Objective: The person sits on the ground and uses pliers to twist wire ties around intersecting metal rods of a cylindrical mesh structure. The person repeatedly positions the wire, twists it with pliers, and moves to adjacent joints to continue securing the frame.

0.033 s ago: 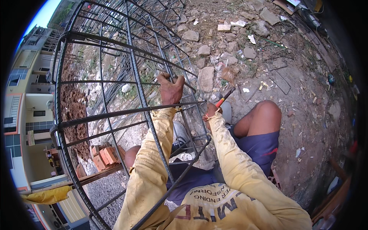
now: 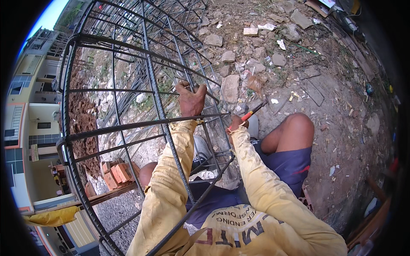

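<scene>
A cage of dark ribbed steel bars and stirrups (image 2: 149, 81) rises in front of me and to my left. My left hand (image 2: 191, 100) reaches inside it, fingers curled round a bar of the cage near its right side. Just outside the cage, by the end of a crossbar, my right hand (image 2: 236, 124) is closed on a hand tool (image 2: 247, 115) with a red handle and a dark shaft. The tool points up and to the right, away from the bars. Its working end is too small to make out.
More steel bars (image 2: 121, 100) lie under and beyond the cage. Red bricks (image 2: 120, 173) are stacked at left beside a wooden plank (image 2: 106, 194). Broken concrete and stones (image 2: 230, 87) litter the ground ahead. Buildings (image 2: 42, 123) stand at far left.
The hand tool in my right hand has tilted outward, its dark end shifting slightly right, and more of its red handle shows. My left hand stays in place.
</scene>
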`<state>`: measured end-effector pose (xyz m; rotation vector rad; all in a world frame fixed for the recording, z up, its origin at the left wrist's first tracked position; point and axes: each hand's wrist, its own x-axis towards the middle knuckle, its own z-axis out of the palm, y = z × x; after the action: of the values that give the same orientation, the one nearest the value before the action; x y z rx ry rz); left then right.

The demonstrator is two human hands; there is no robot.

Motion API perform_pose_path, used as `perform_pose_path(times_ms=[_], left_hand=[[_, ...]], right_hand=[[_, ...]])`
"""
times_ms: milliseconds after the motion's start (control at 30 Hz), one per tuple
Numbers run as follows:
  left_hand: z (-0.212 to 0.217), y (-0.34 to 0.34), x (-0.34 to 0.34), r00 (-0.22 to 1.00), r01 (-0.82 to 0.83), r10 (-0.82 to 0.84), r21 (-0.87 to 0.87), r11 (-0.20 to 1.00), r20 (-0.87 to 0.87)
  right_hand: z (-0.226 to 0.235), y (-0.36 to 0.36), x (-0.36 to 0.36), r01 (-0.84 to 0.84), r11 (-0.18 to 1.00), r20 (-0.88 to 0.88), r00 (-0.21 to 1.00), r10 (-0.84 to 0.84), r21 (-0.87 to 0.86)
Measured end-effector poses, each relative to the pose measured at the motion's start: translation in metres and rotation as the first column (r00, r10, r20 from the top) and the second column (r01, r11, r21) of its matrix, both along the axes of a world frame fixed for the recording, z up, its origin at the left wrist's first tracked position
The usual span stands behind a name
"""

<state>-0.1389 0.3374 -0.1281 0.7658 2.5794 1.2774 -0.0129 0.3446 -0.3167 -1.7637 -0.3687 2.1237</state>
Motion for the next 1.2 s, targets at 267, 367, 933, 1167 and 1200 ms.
perform_pose_path(times_ms=[267,367,933,1167,1200], left_hand=[[-0.015,-0.002,-0.014,0.999,0.023,-0.017,-0.156,0.987,0.038],[-0.028,-0.007,-0.023,0.993,-0.003,0.014,-0.093,0.996,0.12],[-0.009,0.006,-0.007,0.982,0.054,-0.043,-0.052,0.997,0.184],[-0.026,0.009,-0.01,0.978,0.053,-0.069,0.087,0.995,0.198],[-0.022,0.013,-0.008,0.971,0.032,-0.046,0.062,0.998,0.235]], right_hand=[[0.015,-0.002,-0.015,-0.8,0.503,0.156,0.571,0.806,0.327],[0.055,0.01,0.015,-0.778,0.555,0.164,0.613,0.773,0.295],[0.075,0.225,0.353,-0.513,0.592,0.671,0.738,-0.066,0.622],[-0.099,0.111,0.455,-0.344,0.939,0.836,0.522,0.171,0.023],[-0.094,0.11,0.441,-0.442,0.894,0.908,0.342,0.243,-0.073]])
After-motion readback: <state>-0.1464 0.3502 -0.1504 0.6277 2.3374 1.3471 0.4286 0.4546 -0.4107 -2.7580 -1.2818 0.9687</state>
